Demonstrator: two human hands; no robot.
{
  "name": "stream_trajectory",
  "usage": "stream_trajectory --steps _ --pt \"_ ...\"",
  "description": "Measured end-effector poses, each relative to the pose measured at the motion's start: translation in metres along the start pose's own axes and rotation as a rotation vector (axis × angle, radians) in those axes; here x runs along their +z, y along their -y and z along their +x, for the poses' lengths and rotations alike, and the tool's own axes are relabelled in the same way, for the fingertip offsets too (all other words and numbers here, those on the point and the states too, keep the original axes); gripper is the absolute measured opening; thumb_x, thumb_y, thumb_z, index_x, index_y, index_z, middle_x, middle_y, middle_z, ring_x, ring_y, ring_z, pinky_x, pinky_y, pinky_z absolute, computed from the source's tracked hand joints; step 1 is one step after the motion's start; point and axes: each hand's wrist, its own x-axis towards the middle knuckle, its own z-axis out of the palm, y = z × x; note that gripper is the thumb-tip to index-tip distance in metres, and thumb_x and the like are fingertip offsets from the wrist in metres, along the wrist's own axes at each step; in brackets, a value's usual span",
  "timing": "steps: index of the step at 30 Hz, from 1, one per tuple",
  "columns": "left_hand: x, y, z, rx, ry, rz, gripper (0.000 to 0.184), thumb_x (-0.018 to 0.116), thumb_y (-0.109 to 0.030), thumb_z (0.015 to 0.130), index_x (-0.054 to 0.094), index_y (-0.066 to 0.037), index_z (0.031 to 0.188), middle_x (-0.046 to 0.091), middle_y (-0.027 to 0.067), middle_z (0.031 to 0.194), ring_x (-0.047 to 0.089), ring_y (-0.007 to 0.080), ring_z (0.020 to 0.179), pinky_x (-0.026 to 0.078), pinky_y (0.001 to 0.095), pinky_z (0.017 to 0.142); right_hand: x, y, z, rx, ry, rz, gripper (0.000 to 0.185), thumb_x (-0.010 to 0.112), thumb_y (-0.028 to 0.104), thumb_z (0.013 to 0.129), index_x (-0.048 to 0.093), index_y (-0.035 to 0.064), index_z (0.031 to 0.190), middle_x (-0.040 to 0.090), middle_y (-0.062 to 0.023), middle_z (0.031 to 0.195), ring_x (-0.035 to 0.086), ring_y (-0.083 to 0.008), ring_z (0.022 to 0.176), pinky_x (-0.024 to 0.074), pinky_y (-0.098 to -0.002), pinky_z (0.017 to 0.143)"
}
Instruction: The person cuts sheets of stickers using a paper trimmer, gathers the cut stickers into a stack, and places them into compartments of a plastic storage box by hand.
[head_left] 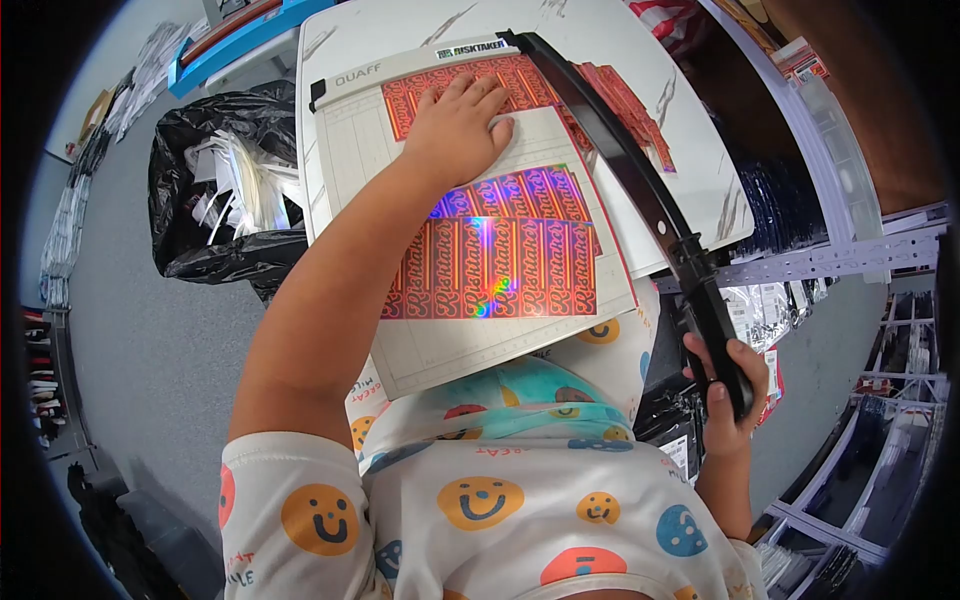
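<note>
My left hand (455,130) lies flat, fingers spread, on a red and orange sticker sheet (525,85) against the top rail of a paper cutter (350,160). My right hand (735,390) is wrapped round the black handle (712,345) of the cutter's blade arm (625,150). This arm is raised at an angle along the board's right side. Lower on the board rest more holographic sticker sheets (490,270), lettered "Risktaker" and partly overlapping. Cut sticker strips (625,110) are piled on the table beyond the blade.
A white marbled table (700,130) carries the cutter, whose near edge reaches my lap. To the left stands a bin with a black bag (180,220), holding white paper offcuts (245,185). Metal shelving (840,250) with packaged goods lines the right side.
</note>
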Motion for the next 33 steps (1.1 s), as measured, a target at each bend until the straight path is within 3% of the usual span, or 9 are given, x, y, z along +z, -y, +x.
stream_trajectory --steps 8,9,11,17,18,19,23,27,33 --pt "0.001 0.000 -0.001 0.003 -0.001 -0.019 0.042 0.035 -0.034 0.084 0.042 -0.013 0.119 0.036 0.0055 0.128 0.030 0.0226 0.121 0.024 0.0446 0.096 0.003 -0.037 -0.022 -0.064 -0.037 0.084 0.034 0.045 0.002 0.079 0.037 0.0008 0.112 0.045 -0.0269 0.109 0.054 -0.0329 0.096 0.0400 -0.0387 0.085" --pt "0.000 -0.001 -0.002 0.007 -0.001 -0.029 0.042 0.035 -0.034 0.083 0.042 -0.013 0.119 0.036 0.0056 0.128 0.030 0.0229 0.121 0.024 0.0447 0.096 -0.003 -0.062 -0.037 -0.122 0.010 -0.098 0.034 0.046 0.002 0.079 0.037 0.0000 0.111 0.048 -0.0254 0.105 0.054 -0.0336 0.094 0.0337 -0.0429 0.091" --pt "-0.002 0.002 0.002 0.001 -0.025 -0.038 0.041 0.036 -0.033 0.083 0.043 -0.013 0.118 0.036 0.0065 0.128 0.030 0.0236 0.120 0.024 0.0444 0.097 0.005 -0.072 -0.046 -0.068 -0.023 -0.146 0.033 0.047 0.001 0.078 0.038 -0.0014 0.110 0.051 -0.0234 0.101 0.056 -0.0329 0.091 0.0287 -0.0446 0.094" --pt "-0.020 -0.007 0.000 -0.101 -0.031 -0.068 0.039 0.042 -0.029 0.080 0.046 -0.010 0.115 0.039 0.0103 0.124 0.034 0.0247 0.116 0.027 0.0413 0.094 -0.004 0.016 0.004 0.028 -0.070 -0.019 0.034 0.050 0.007 0.080 0.041 -0.0048 0.110 0.052 -0.0211 0.101 0.059 -0.0283 0.081 0.0435 -0.0372 0.080" --pt "-0.020 -0.008 0.000 -0.088 -0.001 -0.073 0.039 0.042 -0.029 0.080 0.047 -0.010 0.114 0.040 0.0097 0.123 0.035 0.0247 0.115 0.028 0.0413 0.094 0.004 0.037 0.015 0.115 -0.171 0.054 0.036 0.053 0.010 0.080 0.042 -0.0056 0.110 0.051 -0.0197 0.102 0.059 -0.0263 0.082 0.0463 -0.0322 0.074" --pt "-0.020 -0.006 0.001 -0.080 0.025 -0.075 0.039 0.043 -0.029 0.080 0.048 -0.009 0.113 0.041 0.0091 0.122 0.036 0.0247 0.114 0.028 0.0412 0.093 0.013 0.049 0.024 0.135 -0.273 -0.030 0.040 0.053 0.019 0.078 0.043 -0.0027 0.110 0.056 -0.0165 0.092 0.061 -0.0237 0.072 0.0464 -0.0293 0.068" --pt "-0.009 0.000 -0.001 0.048 -0.077 -0.085 0.039 0.043 -0.031 0.080 0.050 -0.009 0.111 0.044 0.0072 0.120 0.037 0.0248 0.113 0.028 0.0409 0.094 0.009 0.056 0.031 0.128 -0.237 -0.027 0.038 0.053 0.018 0.078 0.045 -0.0028 0.109 0.054 -0.0171 0.096 0.061 -0.0236 0.071 0.0471 -0.0295 0.067" --pt "-0.005 0.000 -0.001 0.043 -0.060 -0.059 0.041 0.040 -0.033 0.082 0.048 -0.010 0.115 0.044 0.0057 0.121 0.036 0.0243 0.115 0.027 0.0409 0.095 0.009 0.049 0.027 0.105 -0.227 -0.034 0.038 0.053 0.017 0.078 0.044 -0.0024 0.110 0.053 -0.0176 0.097 0.061 -0.0234 0.071 0.0469 -0.0287 0.066" --pt "-0.007 0.000 -0.002 0.043 -0.043 -0.072 0.041 0.039 -0.034 0.083 0.047 -0.011 0.116 0.043 0.0055 0.122 0.036 0.0237 0.116 0.026 0.0411 0.096 0.012 0.036 0.018 0.090 -0.237 -0.041 0.039 0.052 0.017 0.078 0.042 -0.0014 0.111 0.057 -0.0171 0.088 0.061 -0.0225 0.072 0.0459 -0.0273 0.063"
